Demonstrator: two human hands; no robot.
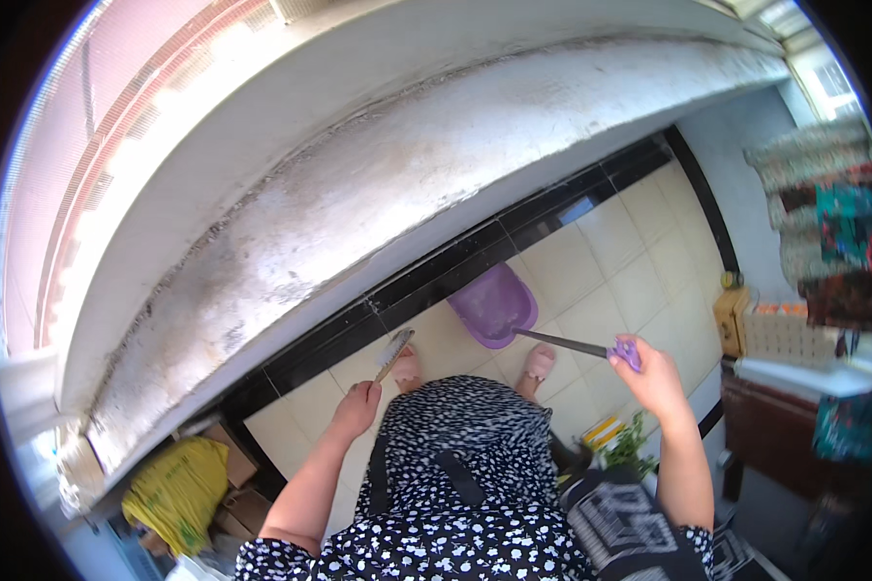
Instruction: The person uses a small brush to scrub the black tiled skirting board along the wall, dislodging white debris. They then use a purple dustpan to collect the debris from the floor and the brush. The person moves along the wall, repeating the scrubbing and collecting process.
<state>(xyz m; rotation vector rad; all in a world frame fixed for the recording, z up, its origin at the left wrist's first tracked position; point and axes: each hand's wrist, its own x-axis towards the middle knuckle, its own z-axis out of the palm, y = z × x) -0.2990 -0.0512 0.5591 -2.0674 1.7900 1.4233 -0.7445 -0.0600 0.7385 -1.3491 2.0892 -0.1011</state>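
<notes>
Closed around a small hand brush (394, 351), the left hand (357, 407) holds its bristles over the tiled floor (591, 281) near the black border strip (436, 276), while the right hand (655, 378) grips the long handle of a purple dustpan (494, 304) resting on the tiles just beside that border.

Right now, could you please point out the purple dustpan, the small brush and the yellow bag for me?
Purple dustpan (492, 303): head view, on the middle of its scoop.
Small brush (394, 347): head view, on its bristle head, above the left hand (357, 409).
Yellow bag (176, 492): head view, on its crumpled middle.
</notes>
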